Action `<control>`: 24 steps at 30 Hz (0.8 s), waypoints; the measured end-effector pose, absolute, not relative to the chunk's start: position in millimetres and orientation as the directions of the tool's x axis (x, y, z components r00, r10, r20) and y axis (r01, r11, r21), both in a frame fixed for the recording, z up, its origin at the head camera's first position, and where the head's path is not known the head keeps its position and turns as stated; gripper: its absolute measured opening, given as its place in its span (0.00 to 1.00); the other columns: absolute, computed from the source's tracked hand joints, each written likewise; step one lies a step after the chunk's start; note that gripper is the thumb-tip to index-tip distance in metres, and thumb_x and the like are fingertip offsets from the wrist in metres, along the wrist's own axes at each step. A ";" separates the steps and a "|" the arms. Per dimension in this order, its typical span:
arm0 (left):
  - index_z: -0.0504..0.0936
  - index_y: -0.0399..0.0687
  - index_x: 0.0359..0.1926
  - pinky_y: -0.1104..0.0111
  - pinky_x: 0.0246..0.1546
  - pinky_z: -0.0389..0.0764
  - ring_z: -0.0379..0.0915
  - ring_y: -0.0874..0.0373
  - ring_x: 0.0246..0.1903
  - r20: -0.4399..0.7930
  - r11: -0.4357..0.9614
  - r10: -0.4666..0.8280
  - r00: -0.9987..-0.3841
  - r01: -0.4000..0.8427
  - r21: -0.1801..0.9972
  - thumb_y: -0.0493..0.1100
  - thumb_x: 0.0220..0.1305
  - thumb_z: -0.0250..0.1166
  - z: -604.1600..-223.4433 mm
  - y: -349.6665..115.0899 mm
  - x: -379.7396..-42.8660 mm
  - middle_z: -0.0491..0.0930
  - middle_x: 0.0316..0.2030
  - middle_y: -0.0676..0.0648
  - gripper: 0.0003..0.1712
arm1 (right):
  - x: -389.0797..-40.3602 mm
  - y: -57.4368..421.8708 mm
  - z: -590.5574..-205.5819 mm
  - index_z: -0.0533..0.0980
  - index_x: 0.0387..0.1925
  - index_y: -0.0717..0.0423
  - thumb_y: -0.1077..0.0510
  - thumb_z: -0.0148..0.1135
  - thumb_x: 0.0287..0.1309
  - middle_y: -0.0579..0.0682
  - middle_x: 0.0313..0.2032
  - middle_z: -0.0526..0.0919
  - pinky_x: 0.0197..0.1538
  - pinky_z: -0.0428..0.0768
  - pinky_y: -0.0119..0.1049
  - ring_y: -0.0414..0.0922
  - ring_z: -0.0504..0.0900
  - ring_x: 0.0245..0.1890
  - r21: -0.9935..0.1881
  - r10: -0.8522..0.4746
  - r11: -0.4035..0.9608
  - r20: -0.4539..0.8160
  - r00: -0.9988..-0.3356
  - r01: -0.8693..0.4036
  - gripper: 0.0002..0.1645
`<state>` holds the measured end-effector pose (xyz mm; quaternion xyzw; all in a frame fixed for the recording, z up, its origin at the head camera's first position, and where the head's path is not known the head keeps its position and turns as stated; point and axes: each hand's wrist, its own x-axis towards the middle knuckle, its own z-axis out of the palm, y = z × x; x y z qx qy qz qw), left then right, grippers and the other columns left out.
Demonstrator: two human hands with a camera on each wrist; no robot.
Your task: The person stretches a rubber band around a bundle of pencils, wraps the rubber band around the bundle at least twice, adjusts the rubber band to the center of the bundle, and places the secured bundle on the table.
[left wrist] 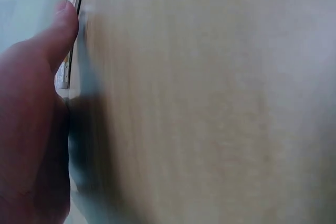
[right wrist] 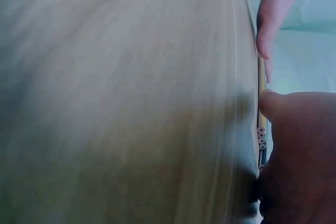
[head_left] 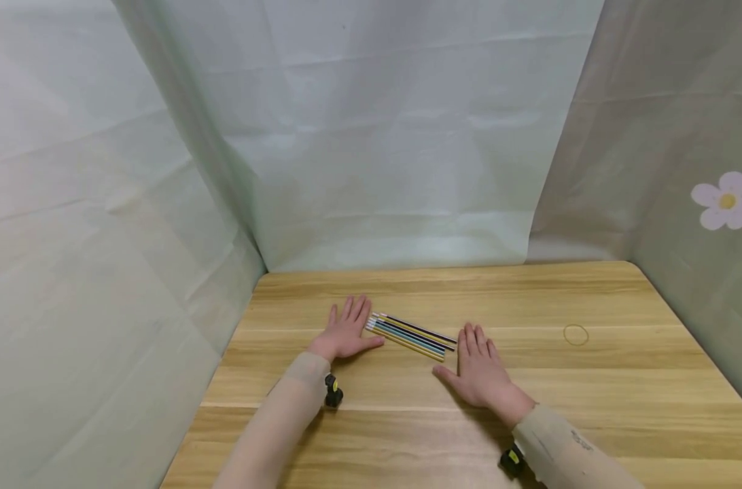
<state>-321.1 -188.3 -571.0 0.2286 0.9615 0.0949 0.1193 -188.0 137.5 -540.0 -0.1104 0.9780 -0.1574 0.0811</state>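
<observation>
Several slim pencils (head_left: 410,337) lie side by side on the wooden table, slanting down to the right, in yellow, blue and dark colours with white tips at their left end. My left hand (head_left: 345,333) rests with spread, straight fingers at that white-tipped end; its thumb points along the near side. At the other end, my right hand (head_left: 482,372) lies with straight fingers beside the pencil ends, its thumb held out toward the left. In the right wrist view, round blunt pencil ends (right wrist: 262,139) show near the right hand. Whether either hand touches the pencils I cannot tell.
A thin yellowish ring like a rubber band (head_left: 564,333) lies on the table (head_left: 591,407) to the right of my right hand. Pale cloth walls (head_left: 395,170) stand at the back and both sides; a flower (head_left: 727,201) decorates the right one.
</observation>
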 end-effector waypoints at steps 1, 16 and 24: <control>0.36 0.50 0.87 0.38 0.77 0.24 0.17 0.45 0.83 -0.185 0.879 0.459 -0.869 0.415 0.234 0.88 0.65 0.43 -570.0 -188.0 -321.2 0.28 0.86 0.47 0.68 | -188.2 137.1 -540.5 0.47 0.80 0.77 0.25 0.47 0.76 0.74 0.81 0.39 0.79 0.43 0.66 0.70 0.38 0.82 -0.324 -0.241 0.926 -0.119 -0.963 -0.192 0.63; 0.32 0.49 0.86 0.40 0.75 0.18 0.11 0.49 0.82 -0.245 0.877 0.464 -0.851 0.402 0.265 0.88 0.65 0.46 -565.6 -176.8 -317.3 0.22 0.85 0.50 0.69 | -188.8 119.6 -543.4 0.43 0.80 0.78 0.24 0.46 0.76 0.76 0.81 0.37 0.81 0.41 0.62 0.69 0.35 0.82 -0.298 -0.176 0.946 -0.131 -0.976 -0.131 0.65; 0.31 0.49 0.86 0.41 0.76 0.18 0.12 0.48 0.82 -0.238 0.874 0.465 -0.853 0.399 0.278 0.85 0.68 0.49 -566.4 -175.6 -311.5 0.23 0.85 0.48 0.68 | -190.3 127.6 -550.9 0.43 0.80 0.78 0.25 0.47 0.76 0.76 0.81 0.37 0.80 0.41 0.63 0.70 0.36 0.82 -0.337 -0.187 0.931 -0.112 -0.976 -0.140 0.65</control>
